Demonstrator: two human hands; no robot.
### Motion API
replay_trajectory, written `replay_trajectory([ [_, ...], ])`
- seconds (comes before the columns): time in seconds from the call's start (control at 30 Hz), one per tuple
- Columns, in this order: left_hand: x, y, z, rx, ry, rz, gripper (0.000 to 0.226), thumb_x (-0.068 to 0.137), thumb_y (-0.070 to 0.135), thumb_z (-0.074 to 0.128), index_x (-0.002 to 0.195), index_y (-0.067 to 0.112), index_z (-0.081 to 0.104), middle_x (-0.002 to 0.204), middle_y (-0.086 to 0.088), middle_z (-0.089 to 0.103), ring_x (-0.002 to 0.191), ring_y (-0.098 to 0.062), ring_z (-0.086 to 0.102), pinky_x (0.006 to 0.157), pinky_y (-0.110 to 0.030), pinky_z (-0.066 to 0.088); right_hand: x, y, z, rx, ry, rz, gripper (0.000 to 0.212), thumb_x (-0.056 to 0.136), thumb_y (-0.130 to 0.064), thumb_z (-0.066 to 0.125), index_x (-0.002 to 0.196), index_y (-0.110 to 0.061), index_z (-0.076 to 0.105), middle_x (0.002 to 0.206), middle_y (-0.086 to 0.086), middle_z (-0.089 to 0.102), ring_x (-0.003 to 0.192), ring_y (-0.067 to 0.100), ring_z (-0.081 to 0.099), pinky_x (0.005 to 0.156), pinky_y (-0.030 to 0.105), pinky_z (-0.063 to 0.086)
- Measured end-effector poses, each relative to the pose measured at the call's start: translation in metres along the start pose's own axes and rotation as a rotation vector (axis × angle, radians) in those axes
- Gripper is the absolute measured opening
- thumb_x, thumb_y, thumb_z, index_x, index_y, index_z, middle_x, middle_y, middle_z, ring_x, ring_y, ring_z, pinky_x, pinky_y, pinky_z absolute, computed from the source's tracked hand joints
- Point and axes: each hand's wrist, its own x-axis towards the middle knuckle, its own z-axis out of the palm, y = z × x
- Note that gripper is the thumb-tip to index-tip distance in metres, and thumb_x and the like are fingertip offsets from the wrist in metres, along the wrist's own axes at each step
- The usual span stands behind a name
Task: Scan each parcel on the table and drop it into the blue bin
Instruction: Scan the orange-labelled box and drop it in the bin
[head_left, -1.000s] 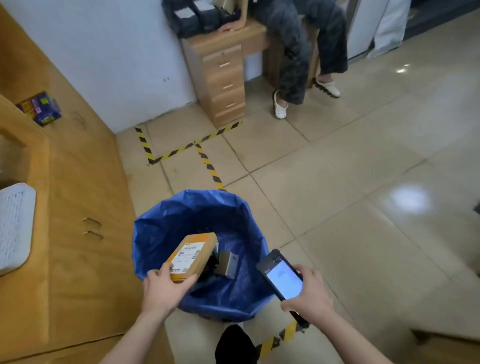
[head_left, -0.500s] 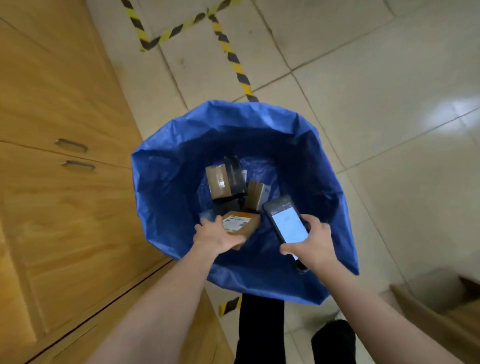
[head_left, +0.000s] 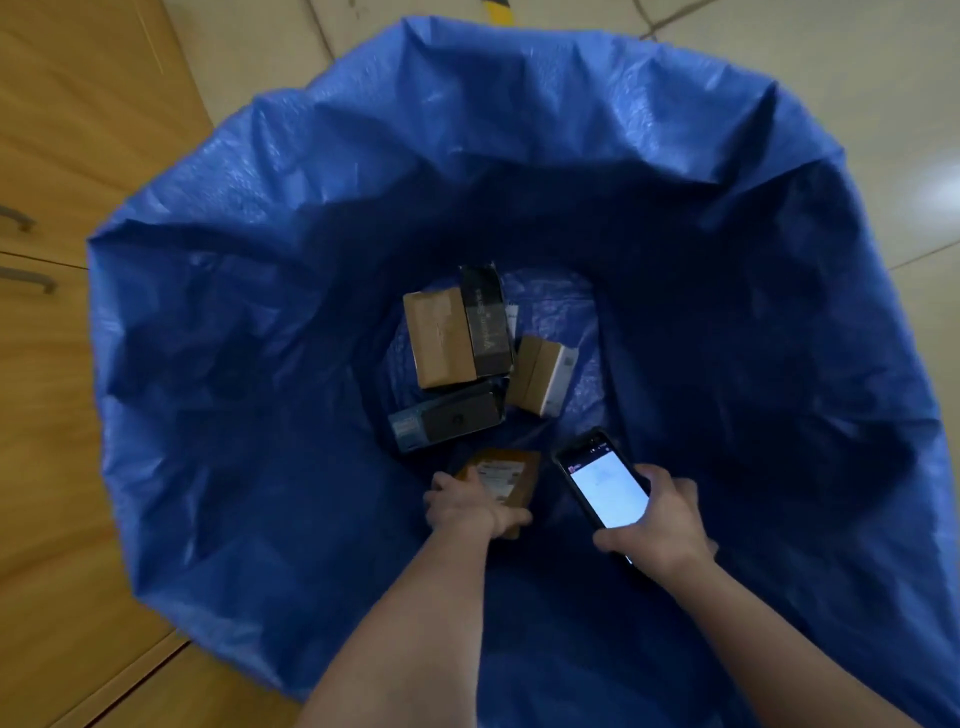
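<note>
I look straight down into the blue bin (head_left: 218, 322), a wide blue plastic sack that fills most of the view. My left hand (head_left: 467, 506) is deep inside it, shut on a small brown parcel (head_left: 511, 475) with a white label facing up. My right hand (head_left: 657, 519) holds a black phone scanner (head_left: 602, 480) with a lit screen, just right of the parcel. At the bottom lie several parcels: a brown box (head_left: 439, 338), a black box (head_left: 485, 322), another black box (head_left: 447, 418) and a tan box (head_left: 537, 374).
A wooden cabinet (head_left: 57, 156) with metal handles (head_left: 28, 278) stands against the bin's left side. Pale floor tiles (head_left: 857, 62) show beyond the bin at the top and right.
My head has dropped closer over the bin, so it fills the view. Both hands have gone lower into it, the left one carrying the brown parcel down toward the others.
</note>
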Motion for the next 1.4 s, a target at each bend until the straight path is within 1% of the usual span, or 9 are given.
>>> replay_trajectory([
  [0.07, 0.018, 0.002, 0.009, -0.006, 0.005, -0.009, 0.111, 0.063, 0.074, 0.068, 0.148, 0.026, 0.016, 0.138, -0.015, 0.022, 0.126, -0.037, 0.032, 0.096, -0.039, 0.040, 0.014, 0.005, 0.011, -0.022, 0.002, 0.002, 0.097, 0.052, -0.028, 0.084, 0.136, -0.032, 0.036, 0.114, -0.007, 0.028, 0.092, 0.017, 0.047, 0.092, 0.044, 0.035],
  [0.2, 0.042, 0.005, 0.019, -0.017, 0.039, -0.021, 0.113, 0.062, 0.078, 0.067, 0.148, 0.027, 0.015, 0.138, -0.015, 0.021, 0.127, -0.037, 0.031, 0.099, -0.042, 0.039, 0.032, 0.013, 0.027, -0.034, -0.010, 0.008, 0.097, 0.052, -0.029, 0.083, 0.136, -0.032, 0.036, 0.119, -0.005, 0.031, 0.101, 0.019, 0.051, 0.092, 0.043, 0.037],
  [0.33, 0.046, 0.005, 0.016, 0.087, 0.063, -0.011, 0.113, 0.060, 0.083, 0.062, 0.148, 0.030, 0.014, 0.142, -0.018, 0.022, 0.132, -0.040, 0.028, 0.106, -0.046, 0.035, 0.034, 0.014, 0.030, -0.034, -0.005, 0.020, 0.096, 0.052, -0.029, 0.084, 0.136, -0.032, 0.037, 0.123, -0.004, 0.032, 0.100, 0.019, 0.053, 0.092, 0.041, 0.037],
  [0.6, 0.004, -0.001, -0.009, 0.224, 0.097, 0.082, 0.105, 0.065, 0.080, 0.062, 0.146, 0.029, 0.019, 0.143, -0.010, 0.031, 0.132, -0.032, 0.032, 0.098, -0.045, 0.036, -0.001, 0.007, 0.009, 0.008, 0.023, -0.014, 0.095, 0.051, -0.028, 0.084, 0.134, -0.034, 0.037, 0.113, -0.009, 0.027, 0.096, 0.017, 0.049, 0.092, 0.042, 0.036],
  [0.83, -0.082, 0.000, -0.037, 0.229, 0.149, 0.237, 0.086, 0.072, 0.073, 0.061, 0.139, 0.026, 0.033, 0.136, -0.008, 0.045, 0.124, -0.029, 0.045, 0.097, -0.041, 0.043, -0.067, -0.004, -0.033, 0.089, 0.080, -0.054, 0.097, 0.049, -0.030, 0.081, 0.135, -0.036, 0.036, 0.118, -0.010, 0.029, 0.102, 0.017, 0.052, 0.092, 0.040, 0.037],
  [1.03, -0.186, -0.005, -0.057, 0.262, 0.357, 0.448, 0.047, 0.091, 0.048, 0.054, 0.129, 0.021, 0.046, 0.126, -0.005, 0.055, 0.116, -0.026, 0.054, 0.089, -0.037, 0.049, -0.155, 0.001, -0.084, 0.136, 0.129, -0.097, 0.098, 0.047, -0.036, 0.074, 0.135, -0.042, 0.031, 0.116, -0.015, 0.027, 0.114, 0.011, 0.047, 0.093, 0.039, 0.039],
  [1.1, -0.221, -0.006, -0.062, 0.242, 0.413, 0.513, 0.037, 0.093, 0.046, 0.051, 0.121, 0.023, 0.050, 0.121, -0.001, 0.057, 0.111, -0.023, 0.056, 0.083, -0.033, 0.048, -0.185, 0.010, -0.102, 0.177, 0.150, -0.091, 0.100, 0.043, -0.038, 0.070, 0.134, -0.044, 0.030, 0.117, -0.015, 0.026, 0.116, 0.010, 0.045, 0.095, 0.039, 0.040],
  [1.23, -0.289, 0.001, -0.072, 0.238, 0.505, 0.639, 0.026, 0.094, 0.050, 0.048, 0.109, 0.028, 0.050, 0.104, 0.006, 0.060, 0.097, -0.015, 0.060, 0.076, -0.031, 0.048, -0.240, 0.034, -0.145, 0.370, 0.237, -0.095, 0.101, 0.036, -0.040, 0.064, 0.132, -0.042, 0.033, 0.117, -0.016, 0.030, 0.107, 0.008, 0.049, 0.095, 0.038, 0.044],
  [1.4, -0.369, 0.031, -0.059, 0.404, 0.601, 0.801, 0.027, 0.091, 0.051, 0.052, 0.108, 0.030, 0.052, 0.102, 0.010, 0.061, 0.096, -0.011, 0.060, 0.077, -0.029, 0.049, -0.302, 0.088, -0.200, 0.549, 0.387, -0.107, 0.090, 0.048, -0.031, 0.072, 0.131, -0.035, 0.037, 0.114, -0.013, 0.032, 0.093, 0.008, 0.049, 0.095, 0.043, 0.045],
])
